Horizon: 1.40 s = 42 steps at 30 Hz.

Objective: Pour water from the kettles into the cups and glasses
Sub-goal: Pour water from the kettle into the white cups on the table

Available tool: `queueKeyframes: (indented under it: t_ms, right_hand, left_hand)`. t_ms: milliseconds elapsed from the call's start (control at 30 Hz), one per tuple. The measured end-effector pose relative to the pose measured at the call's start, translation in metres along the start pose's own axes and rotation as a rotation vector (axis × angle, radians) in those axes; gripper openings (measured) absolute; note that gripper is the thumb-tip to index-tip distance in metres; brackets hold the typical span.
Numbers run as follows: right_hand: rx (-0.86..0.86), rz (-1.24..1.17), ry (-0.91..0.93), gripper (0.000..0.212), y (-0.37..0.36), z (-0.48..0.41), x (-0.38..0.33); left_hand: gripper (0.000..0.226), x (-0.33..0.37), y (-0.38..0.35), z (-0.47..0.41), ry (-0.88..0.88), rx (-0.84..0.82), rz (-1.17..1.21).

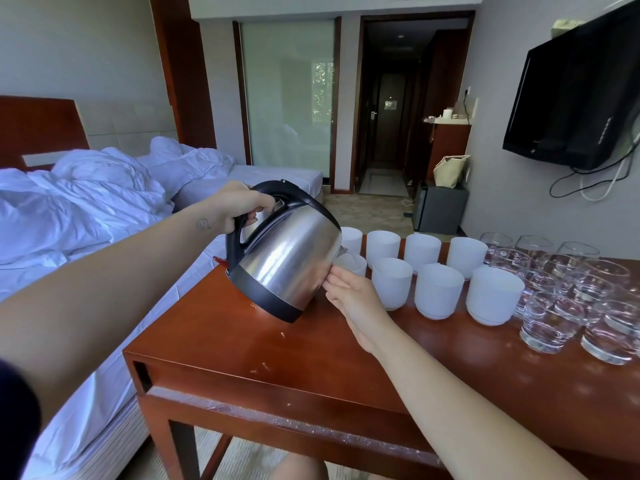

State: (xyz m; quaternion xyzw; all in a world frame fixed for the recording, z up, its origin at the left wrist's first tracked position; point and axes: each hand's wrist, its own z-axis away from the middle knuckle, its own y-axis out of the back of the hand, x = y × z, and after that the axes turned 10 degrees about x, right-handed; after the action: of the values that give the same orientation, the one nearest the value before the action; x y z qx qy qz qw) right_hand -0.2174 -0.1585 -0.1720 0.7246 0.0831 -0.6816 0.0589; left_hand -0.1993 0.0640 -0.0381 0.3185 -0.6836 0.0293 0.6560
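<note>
A steel kettle [287,251] with a black handle and base hangs tilted over the wooden table [242,341], spout down to the right. My left hand [242,202] is shut on its handle. Its spout sits over a white cup [351,263] in the near row's left end, and my right hand [349,296] grips that cup's near side. Several more white cups [438,289] stand in two rows to the right. Beyond them stand several clear glasses [550,320].
A bed [86,202] with rumpled white sheets runs along the table's left side. A black television [575,95] hangs on the right wall with cables below it. A dark mini fridge [438,207] stands on the floor behind the table.
</note>
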Motion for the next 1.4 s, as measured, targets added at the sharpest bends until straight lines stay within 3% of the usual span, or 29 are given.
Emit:
queueKeyframes:
  t_ms: [1000,1200,1400]
  right_hand:
    - [0.042,-0.027,-0.036,0.06,-0.013,0.01,-0.007]
    - [0.033,-0.047,-0.073,0.046,-0.014,0.016,-0.01]
    - [0.037,-0.052,-0.103,0.046,-0.016,0.021,-0.013]
  left_hand:
    - [0.036,0.003,0.013,0.023,-0.021,0.012,0.036]
    - [0.038,0.002,0.009,0.024,-0.032,0.007,0.038]
    - [0.037,0.001,0.007,0.021,-0.031,0.005,0.034]
